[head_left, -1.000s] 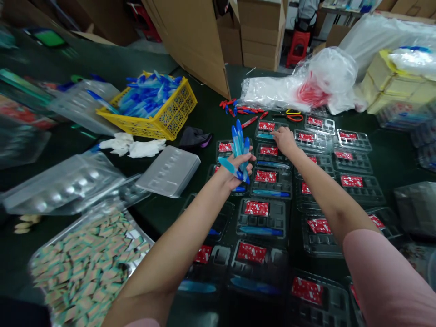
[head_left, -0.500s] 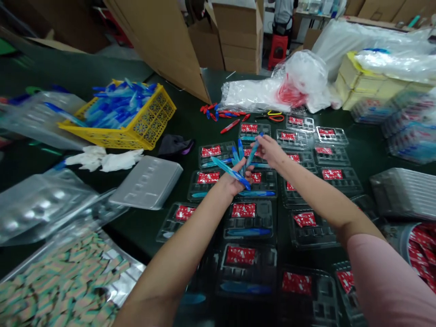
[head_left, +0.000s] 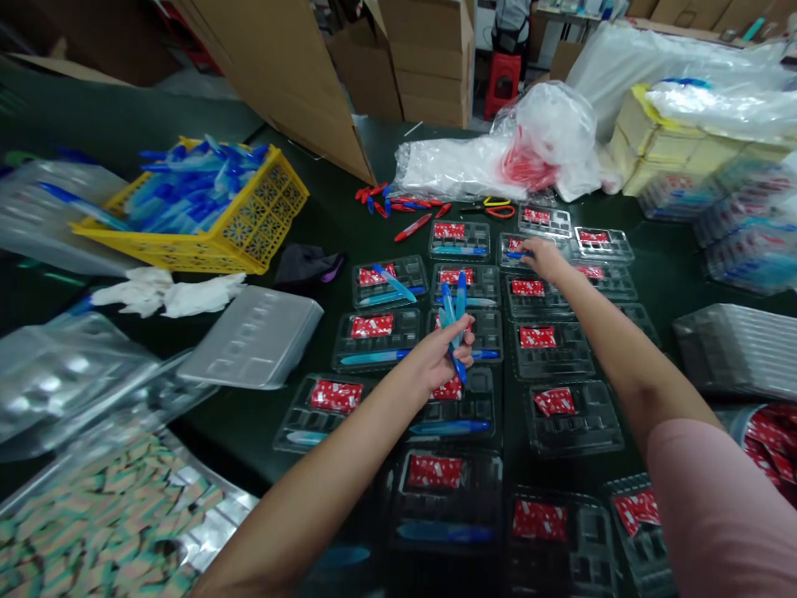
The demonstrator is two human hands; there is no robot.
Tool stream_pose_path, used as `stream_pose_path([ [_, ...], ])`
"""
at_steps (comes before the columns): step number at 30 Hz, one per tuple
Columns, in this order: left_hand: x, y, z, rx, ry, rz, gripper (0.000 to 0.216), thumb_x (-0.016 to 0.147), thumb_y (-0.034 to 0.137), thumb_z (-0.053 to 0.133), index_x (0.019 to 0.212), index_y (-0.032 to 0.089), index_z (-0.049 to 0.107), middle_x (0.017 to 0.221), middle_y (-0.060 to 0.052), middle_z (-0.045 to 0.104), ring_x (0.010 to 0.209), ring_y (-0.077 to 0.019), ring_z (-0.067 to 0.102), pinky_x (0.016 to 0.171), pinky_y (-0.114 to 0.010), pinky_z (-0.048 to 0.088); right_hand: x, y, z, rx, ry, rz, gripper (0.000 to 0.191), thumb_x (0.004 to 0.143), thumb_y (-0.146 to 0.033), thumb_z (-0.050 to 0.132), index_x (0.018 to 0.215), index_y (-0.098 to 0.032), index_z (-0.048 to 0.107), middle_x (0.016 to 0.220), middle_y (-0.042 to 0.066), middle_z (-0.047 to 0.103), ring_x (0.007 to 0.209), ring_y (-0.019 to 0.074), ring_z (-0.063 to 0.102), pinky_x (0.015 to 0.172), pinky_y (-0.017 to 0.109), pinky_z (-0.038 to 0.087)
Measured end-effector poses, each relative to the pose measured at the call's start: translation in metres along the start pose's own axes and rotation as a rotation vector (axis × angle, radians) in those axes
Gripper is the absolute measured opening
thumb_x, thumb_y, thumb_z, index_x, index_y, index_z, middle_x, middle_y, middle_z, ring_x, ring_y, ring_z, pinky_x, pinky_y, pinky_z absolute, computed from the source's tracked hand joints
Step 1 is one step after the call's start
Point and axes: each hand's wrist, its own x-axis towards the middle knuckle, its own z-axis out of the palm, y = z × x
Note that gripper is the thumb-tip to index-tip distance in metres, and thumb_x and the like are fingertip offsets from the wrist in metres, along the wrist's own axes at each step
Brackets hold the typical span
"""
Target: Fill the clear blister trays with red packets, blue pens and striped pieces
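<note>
My left hand [head_left: 445,353] is closed around several blue pens [head_left: 461,295], which fan out above the middle trays. Over a clear plastic tray [head_left: 560,248] in the right-hand group, my right hand [head_left: 543,257] pinches another blue pen [head_left: 516,255] beside a red packet. Many clear trays lie in rows, each with a red patterned packet [head_left: 372,325]. Those on the left side also hold a blue pen [head_left: 449,427] along the near edge. One more pen [head_left: 393,282] lies slantwise across a far-left tray, apart from my left hand.
A yellow basket [head_left: 249,241] heaped with blue pens stands at the left. Red pens and scissors [head_left: 498,209] lie at the back near plastic bags [head_left: 448,170]. Stacked trays [head_left: 249,336] sit left, and a tub of red packets [head_left: 772,448] right.
My right hand has moved right, away from my left hand, carrying a pen to a tray. A slanted pen now lies on the far-left tray, and my left hand holds fewer pens.
</note>
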Motion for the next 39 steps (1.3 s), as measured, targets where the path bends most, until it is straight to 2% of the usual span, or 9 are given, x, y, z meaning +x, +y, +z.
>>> stream_pose_path([
  [8,-0.033,0.028,-0.017,0.274,0.126,0.173,0.03,0.068,0.033,0.082,0.073,0.014,0.059,0.062,0.001,0.058,0.045,-0.0059,0.047,0.044,-0.018,0.039,-0.002,-0.007,0.007,-0.01,0.006,-0.029,0.026,0.084,-0.019,0.058,0.105,-0.019,0.073,0.098,0.008,0.066,0.095,0.0234,0.058,0.091,0.038,0.047],
  [13,-0.029,0.102,-0.049,0.697,0.412,0.735,0.023,0.066,0.029,0.08,0.066,0.014,0.062,0.055,0.001,0.054,0.051,-0.0095,0.047,0.05,-0.021,0.036,-0.01,-0.009,0.003,0.001,0.045,-0.05,0.025,0.087,-0.018,0.05,0.095,-0.017,0.074,0.097,0.011,0.069,0.096,0.0243,0.06,0.092,0.038,0.047],
  [15,-0.022,0.131,-0.059,1.026,0.47,0.839,0.016,0.066,0.025,0.077,0.069,0.014,0.067,0.059,0.0,0.059,0.06,-0.0141,0.053,0.057,-0.024,0.037,-0.013,-0.015,-0.001,0.019,0.094,-0.05,0.026,0.088,-0.02,0.049,0.096,-0.017,0.073,0.097,0.011,0.069,0.095,0.025,0.061,0.091,0.039,0.048],
  [18,-0.006,0.157,-0.072,1.57,0.453,0.773,0.003,0.067,0.017,0.072,0.07,0.017,0.071,0.062,-0.002,0.064,0.071,-0.0204,0.059,0.066,-0.027,0.037,-0.016,-0.036,-0.005,0.068,0.132,-0.069,0.026,0.089,-0.023,0.048,0.098,-0.019,0.072,0.097,0.01,0.069,0.094,0.0248,0.062,0.089,0.039,0.049],
  [20,0.007,0.163,-0.079,1.82,0.418,0.685,0.014,0.066,0.013,0.069,0.076,0.021,0.075,0.069,-0.003,0.069,0.078,-0.023,0.062,0.07,-0.026,0.037,-0.018,-0.059,-0.005,0.118,0.104,-0.119,0.025,0.09,-0.024,0.048,0.098,-0.02,0.072,0.096,0.009,0.07,0.093,0.0239,0.063,0.089,0.038,0.049],
  [27,0.037,0.165,-0.099,2.236,0.302,0.6,0.029,0.074,0.017,0.058,0.096,0.024,0.075,0.095,-0.01,0.074,0.092,-0.0269,0.066,0.077,-0.028,0.039,-0.032,-0.165,0.023,0.314,-0.108,-0.397,0.021,0.093,-0.021,0.05,0.098,-0.021,0.071,0.1,0.006,0.071,0.097,0.0187,0.063,0.093,0.033,0.047],
  [32,0.037,0.173,-0.101,2.276,0.339,0.662,0.029,0.077,0.026,0.056,0.1,0.019,0.073,0.103,-0.013,0.073,0.099,-0.0297,0.064,0.083,-0.031,0.041,-0.038,-0.197,0.04,0.332,-0.089,-0.361,0.017,0.092,-0.016,0.052,0.096,-0.019,0.069,0.095,0.006,0.068,0.092,0.0175,0.062,0.087,0.031,0.047],
  [36,0.03,0.157,-0.079,1.97,0.396,0.762,0.03,0.079,0.037,0.056,0.095,0.016,0.072,0.09,-0.01,0.072,0.086,-0.0269,0.064,0.075,-0.031,0.042,-0.035,-0.194,0.049,0.523,0.051,-0.098,0.017,0.088,-0.015,0.056,0.103,-0.016,0.064,0.09,0.004,0.065,0.083,0.0148,0.061,0.083,0.028,0.047],
  [39,0.034,0.128,-0.048,1.666,0.315,0.798,0.033,0.077,0.045,0.061,0.083,0.014,0.071,0.073,-0.004,0.068,0.071,-0.021,0.059,0.067,-0.028,0.04,-0.027,-0.188,0.051,0.727,0.138,0.092,0.026,0.087,-0.023,0.059,0.112,-0.017,0.057,0.09,0.002,0.064,0.079,0.0134,0.061,0.078,0.026,0.048],
])
